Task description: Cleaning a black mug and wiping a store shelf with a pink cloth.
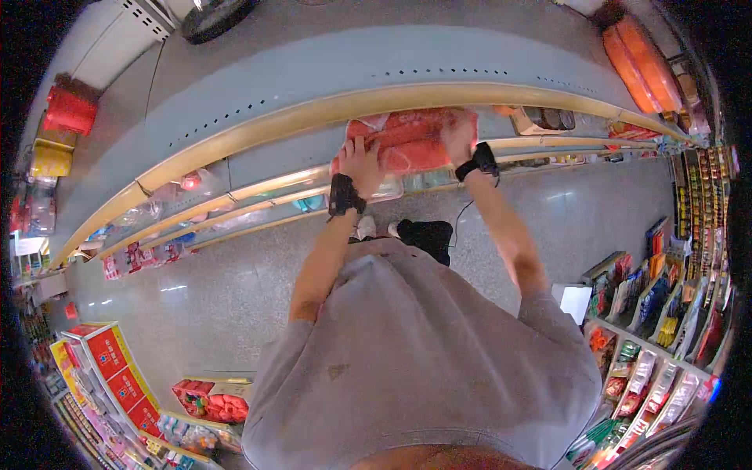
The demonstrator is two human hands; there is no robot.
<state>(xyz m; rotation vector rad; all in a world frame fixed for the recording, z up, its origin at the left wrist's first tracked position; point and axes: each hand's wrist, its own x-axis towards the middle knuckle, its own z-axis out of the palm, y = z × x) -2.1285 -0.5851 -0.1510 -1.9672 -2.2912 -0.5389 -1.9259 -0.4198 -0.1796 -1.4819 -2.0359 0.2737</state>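
A flat, soft red item with pale markings (pixel 414 141), folded cloth or soft packaging, lies across the front of a grey metal shelf with a tan front rail. My left hand (pixel 361 164) rests on its left end, palm down with fingers apart. On the right end is my right hand (pixel 460 141), blurred, so I cannot tell whether its fingers grip the red item. Dark bands wrap both wrists. Just right of the red item, a box holding dark round items (pixel 541 120) sits on the shelf.
Above the red item runs a higher grey shelf (pixel 352 64) with a tan rail. Lower shelves hold wrapped goods and a teal item (pixel 310 203). Orange packages (pixel 640 64) stand at upper right. Behind me are stocked racks (pixel 658 329) and a red-and-yellow display (pixel 120 376).
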